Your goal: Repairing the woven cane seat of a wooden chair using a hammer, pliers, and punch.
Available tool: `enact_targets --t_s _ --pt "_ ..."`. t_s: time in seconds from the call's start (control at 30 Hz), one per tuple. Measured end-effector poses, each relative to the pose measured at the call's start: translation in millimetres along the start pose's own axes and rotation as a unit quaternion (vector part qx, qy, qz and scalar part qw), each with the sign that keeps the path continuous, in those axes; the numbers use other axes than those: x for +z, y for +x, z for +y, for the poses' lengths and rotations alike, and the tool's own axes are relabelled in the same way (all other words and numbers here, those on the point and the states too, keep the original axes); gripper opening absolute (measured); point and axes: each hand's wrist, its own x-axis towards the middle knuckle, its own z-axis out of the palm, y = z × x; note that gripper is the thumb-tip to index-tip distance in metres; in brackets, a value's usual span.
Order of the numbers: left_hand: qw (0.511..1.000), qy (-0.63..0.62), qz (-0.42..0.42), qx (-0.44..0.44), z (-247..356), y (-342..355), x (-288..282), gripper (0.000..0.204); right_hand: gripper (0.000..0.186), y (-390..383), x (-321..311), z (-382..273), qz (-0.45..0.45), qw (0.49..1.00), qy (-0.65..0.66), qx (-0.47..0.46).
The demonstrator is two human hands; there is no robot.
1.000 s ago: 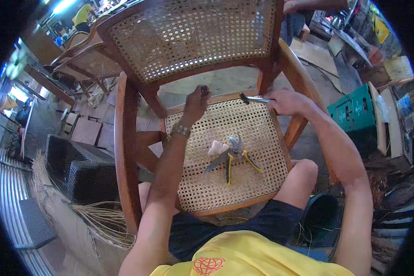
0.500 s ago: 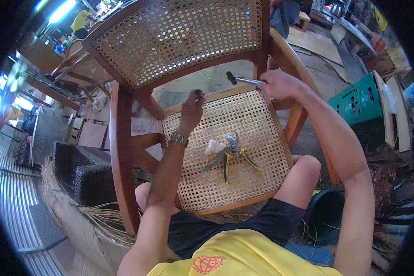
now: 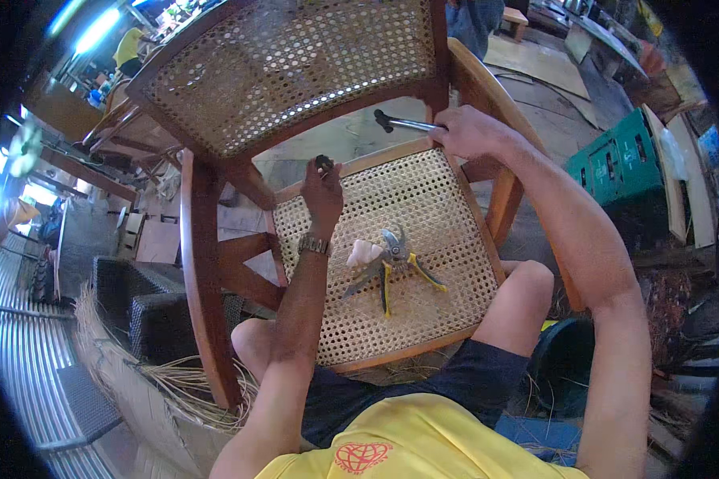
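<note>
My left hand (image 3: 321, 191) is closed on a small dark object (image 3: 324, 164) above the back-left of the cane seat (image 3: 423, 207) of a wooden armchair (image 3: 199, 239). My right hand (image 3: 463, 132) grips a hammer by its metal handle, with the dark head (image 3: 383, 120) left of that hand, over the gap below the cane backrest (image 3: 287, 60). Pruning shears (image 3: 395, 251) with yellow-black handles lie open on the seat, beside a dark blade (image 3: 359, 285) and a crumpled-looking whitish piece (image 3: 363, 254).
A green crate (image 3: 611, 164) and boards stand at the right. A dark woven piece (image 3: 160, 327), cane strands (image 3: 188, 371) and corrugated metal (image 3: 20, 343) are at the left. A person in yellow (image 3: 126, 52) is far back; another person's legs (image 3: 467, 24) are behind the chair.
The hammer head has risen from near the seat's back rail to above it. My left hand has shifted left and lower against the chair. The whole view has shifted somewhat.
</note>
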Motion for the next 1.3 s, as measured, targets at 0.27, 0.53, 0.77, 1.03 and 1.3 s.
enact_targets --t_s 0.27,0.53,0.77,1.03,1.3 --pt "0.991 -0.107 0.0 0.086 15 32 3 0.019 0.043 -1 0 -2 0.032 0.999 -0.001 -0.01" --pt "0.998 -0.053 0.025 -0.032 5 28 -11 0.025 0.043 3 3 0 0.015 1.0 0.013 -0.01" --pt "0.999 0.017 0.045 -0.018 -11 36 -14 0.034 0.042 -1 2 -2 0.001 1.0 0.021 -0.005" --pt "0.999 0.001 0.027 -0.03 0 32 -19 0.031 0.037 5 10 4 0.026 1.0 0.014 -0.005" --pt "0.999 0.043 0.019 -0.002 -2 31 -18 0.031 0.035 5 12 5 0.025 1.0 0.013 0.0"
